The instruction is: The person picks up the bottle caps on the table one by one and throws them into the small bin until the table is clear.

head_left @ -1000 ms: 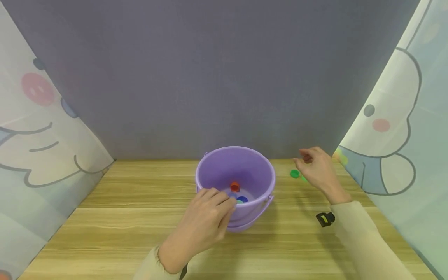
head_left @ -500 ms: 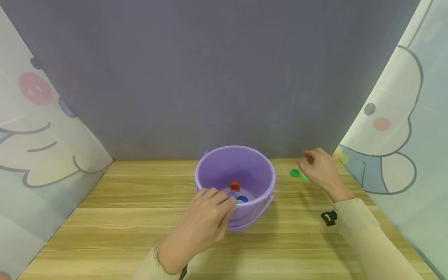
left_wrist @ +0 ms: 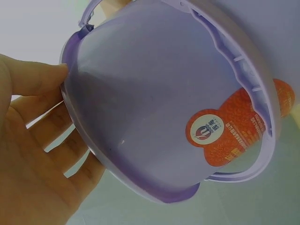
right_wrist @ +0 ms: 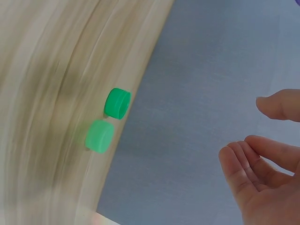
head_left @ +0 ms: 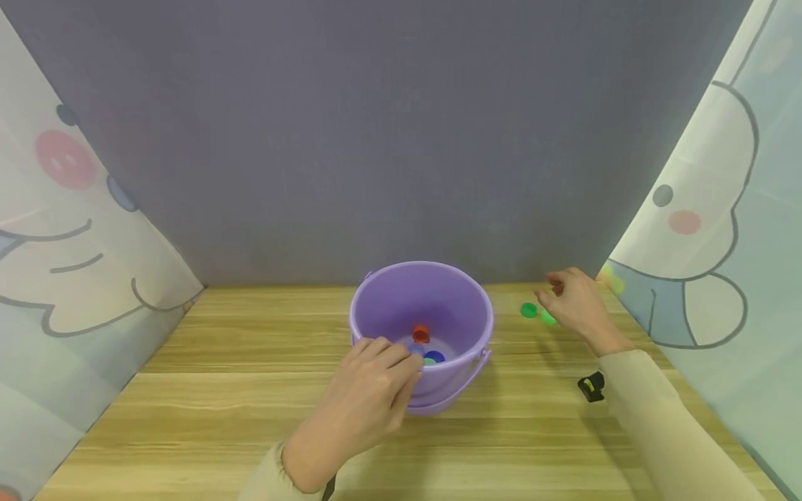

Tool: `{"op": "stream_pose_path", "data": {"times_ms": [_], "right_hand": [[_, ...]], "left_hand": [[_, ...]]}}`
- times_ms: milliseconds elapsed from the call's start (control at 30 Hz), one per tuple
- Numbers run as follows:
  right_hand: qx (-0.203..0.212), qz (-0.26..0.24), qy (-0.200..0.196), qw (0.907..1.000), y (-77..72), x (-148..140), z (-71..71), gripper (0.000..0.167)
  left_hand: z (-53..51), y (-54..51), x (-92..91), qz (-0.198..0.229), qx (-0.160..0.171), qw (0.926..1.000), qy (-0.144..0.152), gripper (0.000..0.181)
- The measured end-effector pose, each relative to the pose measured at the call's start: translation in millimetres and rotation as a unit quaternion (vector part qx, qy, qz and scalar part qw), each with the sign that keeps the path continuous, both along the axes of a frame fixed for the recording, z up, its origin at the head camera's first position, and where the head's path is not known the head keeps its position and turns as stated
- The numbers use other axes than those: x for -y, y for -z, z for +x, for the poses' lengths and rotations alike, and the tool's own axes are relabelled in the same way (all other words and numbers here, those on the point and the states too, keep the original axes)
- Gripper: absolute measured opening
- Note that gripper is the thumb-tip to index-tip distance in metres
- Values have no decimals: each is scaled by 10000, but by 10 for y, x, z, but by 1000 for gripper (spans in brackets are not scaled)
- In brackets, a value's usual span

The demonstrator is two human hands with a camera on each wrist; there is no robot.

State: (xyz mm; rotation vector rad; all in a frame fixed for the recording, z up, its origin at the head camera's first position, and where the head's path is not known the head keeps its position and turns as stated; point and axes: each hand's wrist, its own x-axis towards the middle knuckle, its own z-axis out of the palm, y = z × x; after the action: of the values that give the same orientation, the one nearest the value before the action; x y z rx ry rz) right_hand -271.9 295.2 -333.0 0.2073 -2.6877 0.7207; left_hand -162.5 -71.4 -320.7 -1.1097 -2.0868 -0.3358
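A purple bucket (head_left: 426,296) stands on the wooden table, with an orange cap (head_left: 420,334), a blue cap (head_left: 434,357) and a few other caps at its bottom. My left hand (head_left: 354,407) grips its near rim, the thumb on the outer side in the left wrist view (left_wrist: 42,79). To the right of the bucket lie a dark green bottle cap (head_left: 529,310) and a light green bottle cap (head_left: 548,317). Just above and right of them hovers my right hand (head_left: 579,306). In the right wrist view its thumb and loosely bent fingers (right_wrist: 234,164) stand apart, holding nothing.
A grey panel (head_left: 401,153) rises behind the table (head_left: 263,376). Printed cloth walls (head_left: 708,278) flank both sides. The bucket's handle (head_left: 466,379) hangs down at its front right. A small black device (head_left: 591,387) sits by the right sleeve.
My right hand has drifted slightly right and down, so the light green cap shows more fully. The left hand and bucket stay in place.
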Motion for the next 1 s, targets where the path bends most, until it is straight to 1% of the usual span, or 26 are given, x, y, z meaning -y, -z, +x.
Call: {"op": "stream_pose_path", "data": {"times_ms": [100,267,467,700,867,1000], "right_hand": [[59,46,11,10000,20,-19,-27,48],[140,96,16,9999,60,-55,-65,49],[285,66,10,9996,80,-81,-83,51],[535,91,-41,9985,123,-129,-115,53],[586,167,-55,9981,168,-173,-147,53],[668,181,-86,9976,204,-201,-179,54]], "left_hand": [[1,2,0,22,-112,9999,-2,10],[1,2,1,18,-70,10000,3,9],[2,0,-5,6,-123,9999,-1,7],[18,6,-5,20,51,10000,42,6],[19,7,-4,39,-38,10000,56,8],[18,5,4,69,-46,10000,47,6]]}}
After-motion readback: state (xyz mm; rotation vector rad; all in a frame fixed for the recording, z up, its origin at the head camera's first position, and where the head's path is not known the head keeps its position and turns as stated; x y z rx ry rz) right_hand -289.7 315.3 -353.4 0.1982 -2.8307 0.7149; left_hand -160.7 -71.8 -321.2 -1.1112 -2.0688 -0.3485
